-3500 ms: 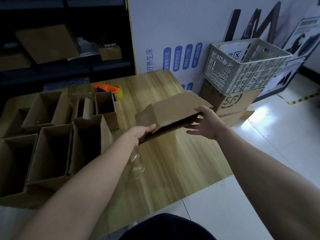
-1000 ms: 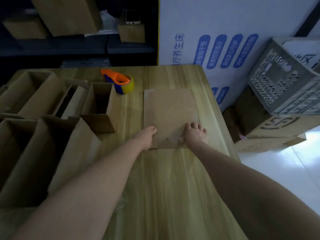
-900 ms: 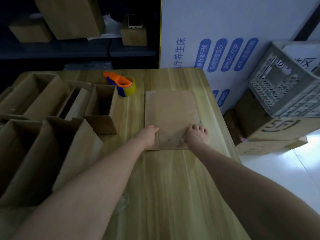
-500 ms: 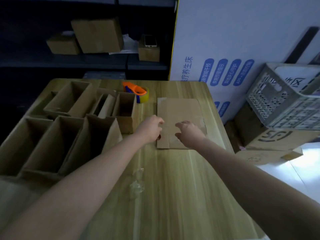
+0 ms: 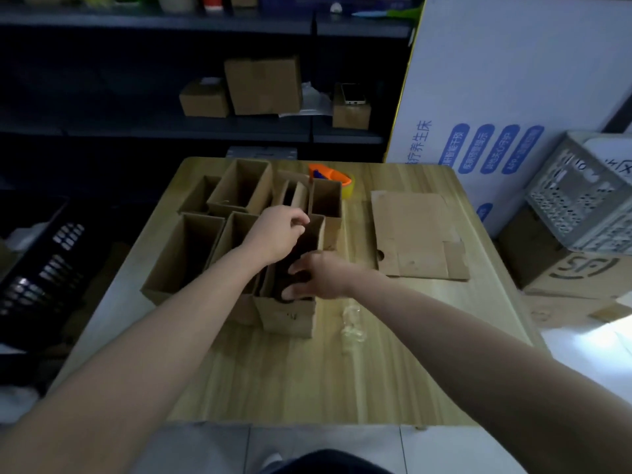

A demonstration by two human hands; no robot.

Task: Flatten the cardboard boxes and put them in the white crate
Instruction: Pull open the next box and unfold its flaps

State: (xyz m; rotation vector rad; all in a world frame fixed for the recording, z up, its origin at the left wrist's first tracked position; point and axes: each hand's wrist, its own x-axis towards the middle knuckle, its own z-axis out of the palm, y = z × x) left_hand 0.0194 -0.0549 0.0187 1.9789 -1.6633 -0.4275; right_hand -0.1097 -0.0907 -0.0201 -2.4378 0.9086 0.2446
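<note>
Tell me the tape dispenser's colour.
The tape dispenser is orange, clearest in the head view.

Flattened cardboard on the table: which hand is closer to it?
Right. The right hand reaches into the open box beside the flattened cardboard; the left hand is at that box's far rim, farther away.

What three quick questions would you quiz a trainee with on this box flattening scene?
1. True or false: the flattened cardboard already lies in the white crate.
2. Which hands are at the open box nearest the person? A: left hand only. B: right hand only. C: both.
3. Fill in: the tape dispenser stands near the ___ edge of the table.
Key: 1 false, it lies on the table. 2 C. 3 far.
</note>
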